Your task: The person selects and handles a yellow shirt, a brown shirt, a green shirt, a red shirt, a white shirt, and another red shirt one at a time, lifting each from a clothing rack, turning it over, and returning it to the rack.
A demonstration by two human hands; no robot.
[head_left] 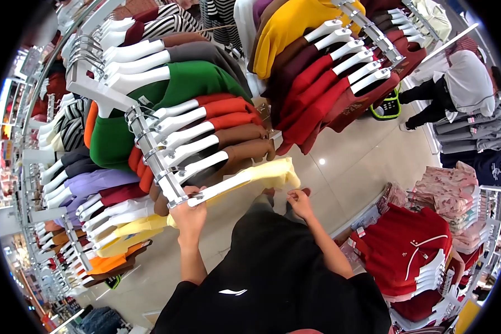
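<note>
A pale yellow top (273, 171) hangs on a white hanger (224, 189) at the front end of a metal display rail (150, 146). My left hand (189, 218) is closed around the hanger's neck, right by the rail tip; its hook is partly hidden by my fingers. Just below the far shoulder of the yellow top is my right hand (301, 204), its thumb and fingers pinched together. Whether the pinch holds a bit of the fabric cannot be made out. Behind the yellow top, brown tops (242, 155) hang close on the same rail.
Orange-red tops and a green top (206, 83) hang further along the rail. Another rack with red tops (312, 94) stands ahead. Folded and hung red clothes (401, 250) lie at right. A person in white (467, 83) stands beyond, near a green-rimmed basket (392, 107). Tiled floor (345, 158) runs between.
</note>
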